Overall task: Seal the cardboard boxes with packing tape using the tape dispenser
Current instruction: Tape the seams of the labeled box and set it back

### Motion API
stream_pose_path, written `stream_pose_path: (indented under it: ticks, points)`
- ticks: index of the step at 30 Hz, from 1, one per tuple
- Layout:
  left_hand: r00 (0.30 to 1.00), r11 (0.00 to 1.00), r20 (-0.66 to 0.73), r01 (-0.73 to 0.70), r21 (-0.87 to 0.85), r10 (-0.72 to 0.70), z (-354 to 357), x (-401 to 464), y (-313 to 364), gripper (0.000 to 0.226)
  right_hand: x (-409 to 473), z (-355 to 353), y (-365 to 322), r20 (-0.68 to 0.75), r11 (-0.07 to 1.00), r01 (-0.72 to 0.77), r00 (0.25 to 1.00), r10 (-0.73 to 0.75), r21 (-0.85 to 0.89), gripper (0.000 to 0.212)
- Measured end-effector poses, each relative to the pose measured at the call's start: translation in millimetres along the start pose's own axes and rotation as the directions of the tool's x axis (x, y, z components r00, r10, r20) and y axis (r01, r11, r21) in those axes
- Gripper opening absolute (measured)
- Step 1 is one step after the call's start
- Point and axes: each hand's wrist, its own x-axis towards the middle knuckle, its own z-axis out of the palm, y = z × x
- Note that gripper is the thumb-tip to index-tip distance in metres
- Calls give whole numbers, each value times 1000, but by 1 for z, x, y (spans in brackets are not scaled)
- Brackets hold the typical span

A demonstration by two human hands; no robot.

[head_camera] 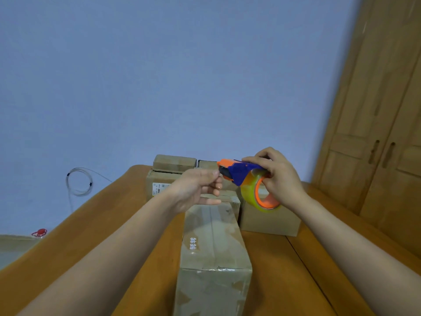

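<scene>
Nearest the camera, a long cardboard box (214,258) lies on the wooden table (307,281), already marked with old tape patches. Beyond it stand 3 or 4 more boxes (268,218), partly hidden. Above them the right hand (279,176) grips the tape dispenser (245,173), fingers curled over its blue body and the clear roll (262,197). The left hand (198,190) has thumb and forefinger pinched at the dispenser's orange nose, apparently on the free tape end, though the tape itself is too clear to make out. To do this step well, the person should probably pull the end out straight and level, keep it from folding onto itself, then press it down over the near box's far edge before drawing the dispenser along the seam.
</scene>
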Motion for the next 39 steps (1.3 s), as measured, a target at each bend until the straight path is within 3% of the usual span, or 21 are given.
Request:
stream_pose_path:
  ticks: [5, 10, 15, 18, 28, 33, 39]
  points:
    - [993, 995, -81, 88, 42, -85, -5, 2, 7, 19, 9, 2, 0, 109, 983, 149, 985, -137, -109, 56]
    - [983, 984, -67, 175, 44, -171, -12, 6, 16, 21, 19, 4, 2, 215, 961, 177, 968, -130, -214, 60]
    - [935, 949, -191, 312, 50, -298, -22, 14, 19, 17, 29, 11, 10, 266, 922, 282, 941, -211, -267, 68]
    - [914, 917, -223, 374, 137, -339, -26, 19, 21, 17, 28, 17, 15, 301, 886, 358, 915, -270, -294, 77]
    - [913, 840, -293, 383, 383, -283, -41, 29, 28, 13, 21, 18, 21, 307, 859, 389, 906, -291, -333, 79]
    - [880, 819, -347, 444, 363, -323, -89, 10, 24, 14, 1, -1, 62, 306, 843, 339, 926, -221, -417, 80]
    - [898, 854, -264, 424, 303, -353, -93, 7, 4, 13, -12, 0, 71, 358, 832, 354, 911, -203, -428, 84]
